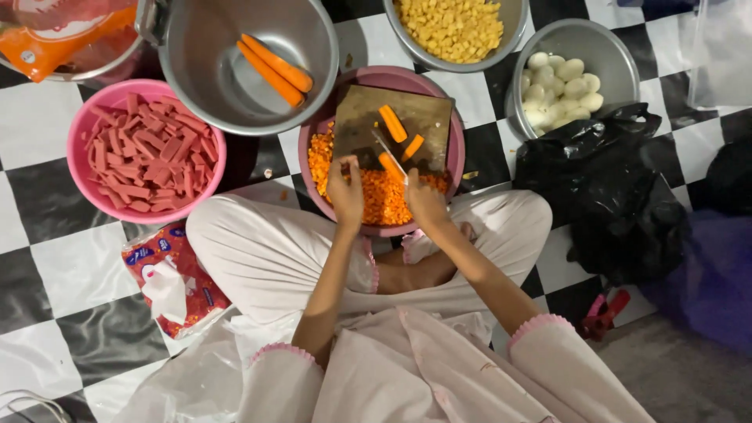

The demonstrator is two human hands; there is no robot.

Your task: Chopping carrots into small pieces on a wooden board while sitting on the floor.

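Note:
A brown cutting board [427, 117] lies across a pink bowl [454, 149] filled with diced carrot [384, 196]. Several orange carrot sticks [392, 123] rest on the board. My right hand [425, 202] grips a knife [388, 153] whose blade angles up across the board onto a carrot piece. My left hand [345, 190] sits at the board's near edge, fingers bent down beside the piece being cut; what it presses on is partly hidden.
A metal pot [196, 47] holds two peeled carrots [274, 69]. A pink bowl [78, 133] holds red sausage strips. Metal bowls hold yellow cubes [453, 28] and peeled eggs [560, 88]. A black plastic bag [611, 196] lies right; wrappers [168, 278] left.

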